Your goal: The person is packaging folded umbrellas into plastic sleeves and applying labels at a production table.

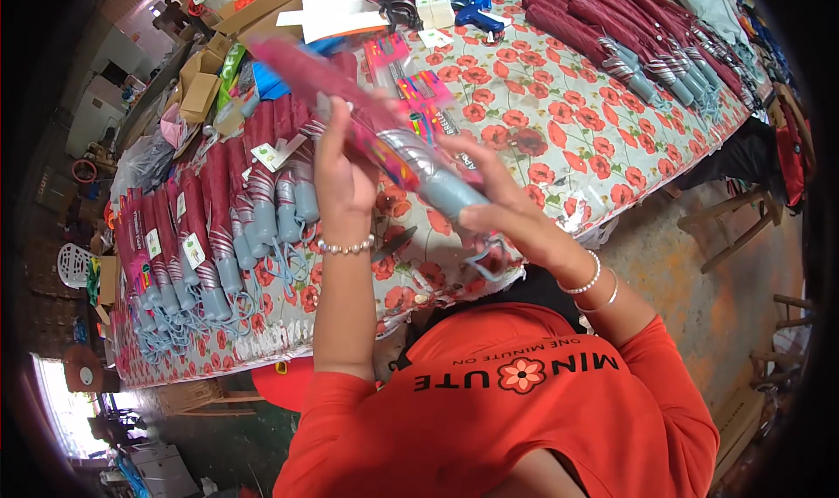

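A folded maroon umbrella (pixel 350 105) with a grey handle is held slantwise over the table, its handle end toward me. My left hand (pixel 345 170) grips its middle, the thumb lying along the fabric. Around the grey handle close the fingers and thumb of my right hand (pixel 507 197). A pink and yellow printed strip lies along the umbrella's side, and a thin grey cord hangs below the handle. The umbrella's far tip is blurred. Behind my hands, colourful flat packaging sleeves (pixel 424 92) lie on the table, partly hidden by the umbrella.
A flowered cloth covers the table (pixel 516 114). Rows of maroon umbrellas (pixel 205 227) lie at left, some with white tags; another pile (pixel 612 35) is at far right. Near the back sit a blue tagging gun (pixel 481 17), white papers and cardboard boxes (pixel 201 92). A wooden stool (pixel 734 214) stands right.
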{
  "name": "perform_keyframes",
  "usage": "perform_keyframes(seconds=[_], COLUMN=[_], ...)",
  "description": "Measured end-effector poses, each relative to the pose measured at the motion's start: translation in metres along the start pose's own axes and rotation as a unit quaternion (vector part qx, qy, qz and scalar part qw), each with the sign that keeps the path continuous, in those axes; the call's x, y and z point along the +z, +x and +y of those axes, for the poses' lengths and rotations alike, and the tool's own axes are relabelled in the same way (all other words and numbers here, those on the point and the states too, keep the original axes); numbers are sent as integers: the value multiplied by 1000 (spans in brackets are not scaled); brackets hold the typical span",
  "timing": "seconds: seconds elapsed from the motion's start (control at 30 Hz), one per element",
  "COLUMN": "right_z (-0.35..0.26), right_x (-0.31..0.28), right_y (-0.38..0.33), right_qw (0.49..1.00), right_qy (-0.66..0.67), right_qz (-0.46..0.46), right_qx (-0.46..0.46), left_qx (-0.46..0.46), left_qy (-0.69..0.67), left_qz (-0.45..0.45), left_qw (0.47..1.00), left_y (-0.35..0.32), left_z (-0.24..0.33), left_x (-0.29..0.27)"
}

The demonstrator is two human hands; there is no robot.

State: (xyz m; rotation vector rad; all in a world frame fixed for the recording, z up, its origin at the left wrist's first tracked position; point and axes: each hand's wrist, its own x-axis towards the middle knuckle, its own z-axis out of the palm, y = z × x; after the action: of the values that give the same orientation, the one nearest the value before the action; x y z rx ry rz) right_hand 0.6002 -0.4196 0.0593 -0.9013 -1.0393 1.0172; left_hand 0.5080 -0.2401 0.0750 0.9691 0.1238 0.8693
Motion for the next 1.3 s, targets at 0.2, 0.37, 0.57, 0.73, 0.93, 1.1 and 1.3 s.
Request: perform_keyframes(seconds=[0.2,0.37,0.57,0.73,0.93,1.1,1.3], right_z=[15,24,20,12,20,60,71], right_x=[-14,-13,-7,-4,-11,3,9], right_y=[-11,1,11,6,3,10,29], right_qw=[923,793,810,880,947,948,897], right_qy=[-376,-556,-503,-375,-286,-283,-410], right_qz=[23,104,124,136,55,-11,-86], right_qx=[-79,-228,-274,-257,-137,-146,-139], left_qx=[12,-53,-95,-78,-35,115,234], left_qy=[-6,-69,-93,-93,-67,-105,222], left_qz=[160,197,156,86,-133,-100,17], left_qw=[987,977,979,989,988,983,946], left_y=[13,-2,-33,-46,-37,-20,-30], left_z=[3,-21,-31,-29,5,79,77], left_x=[-35,-7,20,21,0,-12,-16])
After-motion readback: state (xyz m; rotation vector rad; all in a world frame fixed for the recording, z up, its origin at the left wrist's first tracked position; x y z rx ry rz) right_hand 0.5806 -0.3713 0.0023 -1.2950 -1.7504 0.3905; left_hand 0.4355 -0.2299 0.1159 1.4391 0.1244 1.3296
